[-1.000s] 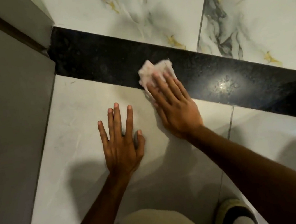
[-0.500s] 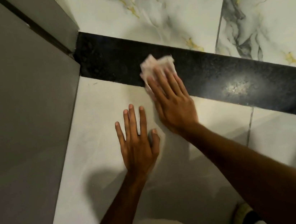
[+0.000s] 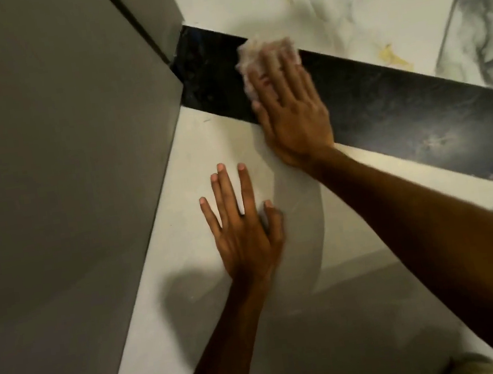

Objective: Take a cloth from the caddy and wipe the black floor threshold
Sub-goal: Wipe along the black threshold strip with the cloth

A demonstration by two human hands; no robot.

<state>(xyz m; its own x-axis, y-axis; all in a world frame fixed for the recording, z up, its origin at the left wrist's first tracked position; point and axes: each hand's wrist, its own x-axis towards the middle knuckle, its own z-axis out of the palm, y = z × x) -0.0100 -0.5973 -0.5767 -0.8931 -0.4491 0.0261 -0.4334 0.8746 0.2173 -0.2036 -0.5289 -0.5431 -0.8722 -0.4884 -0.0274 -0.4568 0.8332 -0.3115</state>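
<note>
Black stone runs as one strip, the threshold (image 3: 385, 105), slanting across the floor between a veined marble tile on its far side and a plain pale tile (image 3: 202, 148) on the near side. One cloth (image 3: 255, 52), pale and crumpled, lies on the strip near its left end, just short of the grey wall (image 3: 61, 148) where the strip ends. The right hand (image 3: 290, 112) lies flat over it, fingers together and stretched out, pinning the cloth down with the palm's weight rather than clutching it; the heel of that hand hangs over the strip's near edge. Flat pressure like that, I judge, spreads the cloth so it rubs the stone evenly. The left hand (image 3: 241, 231) is spread, fingers apart and empty, planted on the pale tile near the wall, well clear of the strip, seemingly as a prop for a body leaning forward. Two hands, one cloth, one strip; no caddy is in view. Wiping looks under way, with the left corner not yet reached.
</note>
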